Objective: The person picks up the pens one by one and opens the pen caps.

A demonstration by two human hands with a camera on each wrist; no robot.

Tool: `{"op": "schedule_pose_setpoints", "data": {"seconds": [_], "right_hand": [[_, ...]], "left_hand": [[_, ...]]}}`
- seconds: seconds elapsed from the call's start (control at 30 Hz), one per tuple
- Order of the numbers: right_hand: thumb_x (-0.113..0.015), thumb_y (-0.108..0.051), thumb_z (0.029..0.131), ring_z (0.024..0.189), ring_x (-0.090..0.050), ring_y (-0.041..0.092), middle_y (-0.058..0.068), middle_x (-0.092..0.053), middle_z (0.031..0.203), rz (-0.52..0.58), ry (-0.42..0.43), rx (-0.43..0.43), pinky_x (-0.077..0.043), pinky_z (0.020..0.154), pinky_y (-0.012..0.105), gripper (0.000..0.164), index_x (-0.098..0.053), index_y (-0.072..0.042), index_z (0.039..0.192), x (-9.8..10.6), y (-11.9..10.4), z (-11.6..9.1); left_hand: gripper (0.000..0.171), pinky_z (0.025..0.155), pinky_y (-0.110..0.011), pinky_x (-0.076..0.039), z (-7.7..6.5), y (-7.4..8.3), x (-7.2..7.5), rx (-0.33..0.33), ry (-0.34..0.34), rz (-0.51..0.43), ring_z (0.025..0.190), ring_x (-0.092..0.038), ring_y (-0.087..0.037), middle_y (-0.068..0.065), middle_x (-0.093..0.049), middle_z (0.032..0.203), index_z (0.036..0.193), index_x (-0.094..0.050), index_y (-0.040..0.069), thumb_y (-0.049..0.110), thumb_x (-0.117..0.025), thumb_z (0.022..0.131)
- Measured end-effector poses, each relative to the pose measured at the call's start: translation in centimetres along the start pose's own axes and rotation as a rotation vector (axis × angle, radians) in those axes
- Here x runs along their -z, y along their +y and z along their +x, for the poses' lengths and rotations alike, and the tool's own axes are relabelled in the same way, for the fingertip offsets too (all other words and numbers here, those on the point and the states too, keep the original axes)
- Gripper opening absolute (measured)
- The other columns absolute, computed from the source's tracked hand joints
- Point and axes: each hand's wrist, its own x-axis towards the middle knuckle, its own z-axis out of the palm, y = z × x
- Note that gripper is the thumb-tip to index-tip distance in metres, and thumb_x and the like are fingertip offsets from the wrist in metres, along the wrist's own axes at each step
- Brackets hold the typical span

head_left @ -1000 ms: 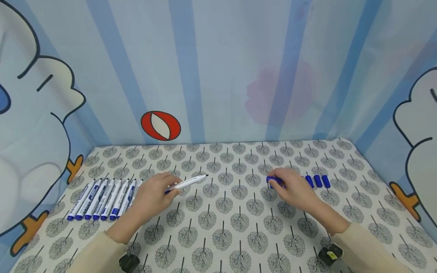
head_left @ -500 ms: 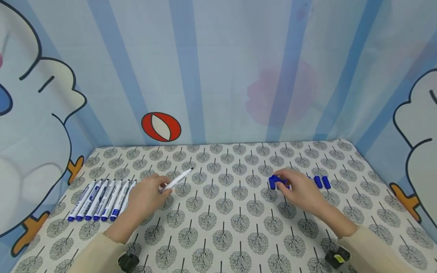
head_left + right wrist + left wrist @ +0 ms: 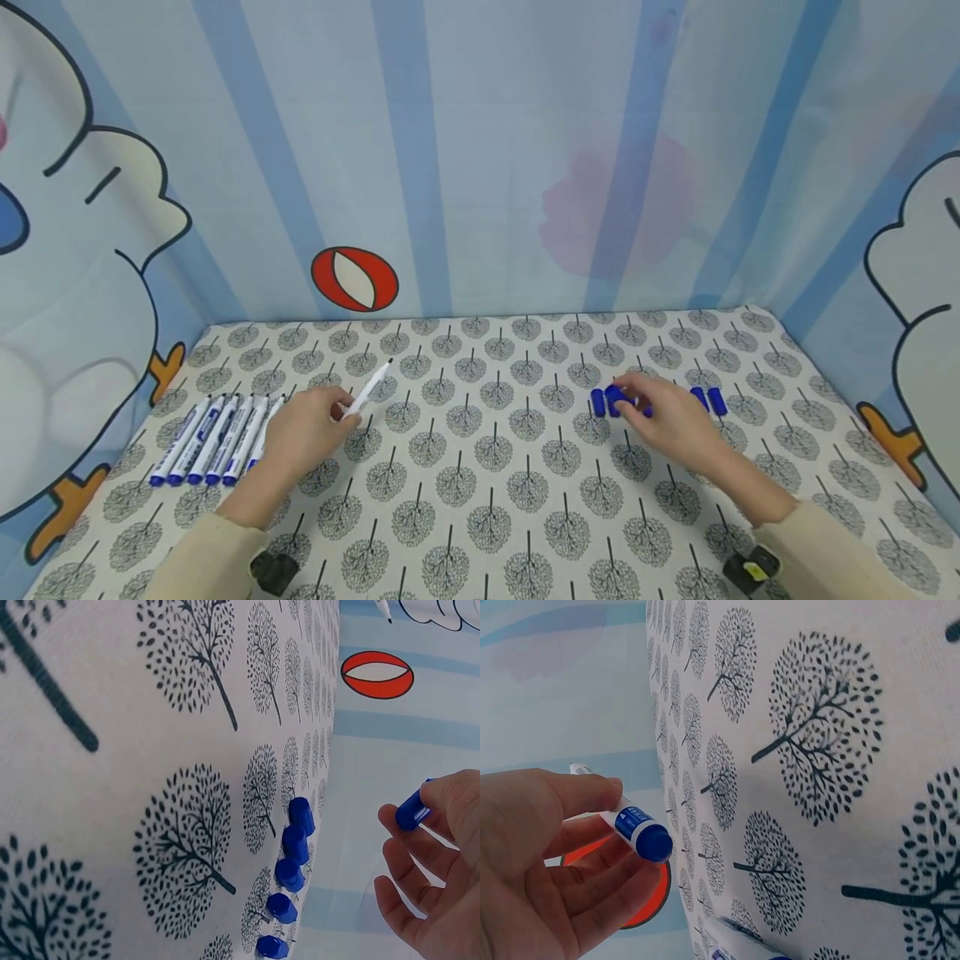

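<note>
My left hand (image 3: 309,429) pinches an uncapped white marker (image 3: 369,389) between thumb and fingers, its dark tip pointing up and away. In the left wrist view the blue end plug (image 3: 654,844) of this marker faces the camera. On the right, my right hand (image 3: 667,417) pinches a blue marker cap (image 3: 412,811) between thumb and index finger, with the other fingers loosely bent. Below that hand a row of several blue caps (image 3: 295,844) rests on the cloth, partly hidden by the hand in the head view.
At the left, several uncapped white markers (image 3: 217,442) lie side by side, blue ends toward me, close to my left hand. The tablecloth (image 3: 495,483) has a tree print. A striped backdrop (image 3: 495,167) stands behind the table.
My left hand has moved left with the marker, toward the marker row, and the marker tilts more upright. The right hand has shifted slightly right, and a cap now shows standing to its left.
</note>
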Motion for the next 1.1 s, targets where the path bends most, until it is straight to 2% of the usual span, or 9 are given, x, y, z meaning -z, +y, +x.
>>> {"op": "schedule_pose_setpoints", "data": {"seconds": [0.17,0.4,0.6,0.77,1.1], "right_hand": [[-0.066,-0.014,0.082,0.069,-0.059,0.009,-0.002,-0.066,0.082,-0.005,0.000,-0.005,-0.047,0.057,0.022,0.024,-0.062,-0.008,0.106,0.2,0.2,-0.2],[-0.067,-0.012,0.082,0.069,-0.058,0.009,-0.003,-0.065,0.080,0.004,-0.003,-0.008,-0.046,0.057,0.021,0.024,-0.062,-0.008,0.105,0.2,0.6,-0.4],[-0.067,-0.014,0.082,0.068,-0.057,0.009,-0.003,-0.064,0.079,0.004,-0.006,-0.021,-0.046,0.055,0.021,0.025,-0.062,-0.009,0.106,0.1,0.8,-0.5],[-0.067,-0.014,0.082,0.066,-0.055,0.008,-0.004,-0.062,0.076,0.002,0.001,-0.020,-0.043,0.050,0.019,0.025,-0.062,-0.008,0.106,0.1,1.1,-0.7],[-0.067,-0.010,0.081,0.070,-0.057,0.011,0.001,-0.066,0.087,-0.029,0.025,-0.013,-0.044,0.054,0.020,0.027,-0.063,-0.005,0.107,0.2,1.8,-1.0]], "left_hand": [[0.027,0.042,-0.027,-0.039,0.0,-0.8,0.1,0.028,-0.017,-0.007,0.053,-0.050,-0.014,-0.004,-0.063,0.078,0.101,-0.066,0.007,0.024,-0.068,0.080],[0.026,0.047,-0.027,-0.041,-0.2,-1.8,0.2,-0.010,0.030,-0.031,0.055,-0.050,-0.015,-0.009,-0.064,0.076,0.093,-0.067,0.001,0.023,-0.070,0.079],[0.029,0.043,-0.027,-0.040,-0.6,-2.0,0.0,0.010,0.036,-0.045,0.049,-0.049,-0.014,-0.010,-0.064,0.074,0.099,-0.064,-0.003,0.018,-0.069,0.079],[0.028,0.040,-0.027,-0.039,-0.8,-2.2,-0.4,0.032,0.023,-0.027,0.045,-0.047,-0.013,-0.006,-0.062,0.069,0.099,-0.062,-0.001,0.017,-0.069,0.078],[0.025,0.040,-0.026,-0.040,-1.1,-2.7,-1.0,0.074,-0.017,0.029,0.047,-0.050,-0.013,-0.006,-0.064,0.070,0.093,-0.062,-0.002,0.017,-0.068,0.078]]}}
